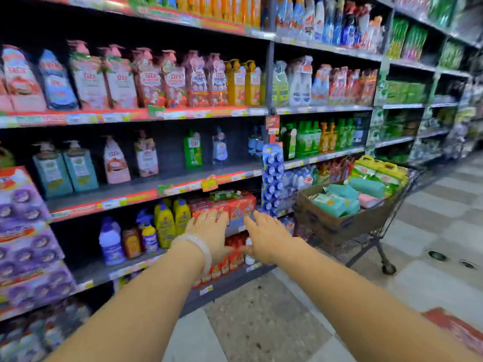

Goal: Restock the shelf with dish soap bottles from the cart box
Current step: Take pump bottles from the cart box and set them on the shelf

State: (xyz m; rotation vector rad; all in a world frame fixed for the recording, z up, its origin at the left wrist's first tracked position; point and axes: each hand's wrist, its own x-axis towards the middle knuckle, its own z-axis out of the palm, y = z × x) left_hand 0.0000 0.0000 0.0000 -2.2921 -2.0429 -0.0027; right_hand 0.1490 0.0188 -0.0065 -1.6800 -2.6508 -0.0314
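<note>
Both my arms stretch forward toward the lower shelves. My left hand (209, 231), with a pale bangle at the wrist, is spread flat in front of red boxes (236, 205) and holds nothing. My right hand (264, 235) is also spread, empty, just right of it. The cart (376, 231) stands to the right with a brown cardboard box (337, 223) holding teal and pink refill pouches (337, 202). Dish soap bottles (52, 168) stand sparsely at the back of the middle shelf (146, 189).
Shelves run along the left, packed with bottles above and purple boxed packs (23, 231) at the near left. A blue hanging strip display (273, 176) sits between shelf bays. Yellow packs (379, 173) top the cart. Tiled aisle floor opens to the right.
</note>
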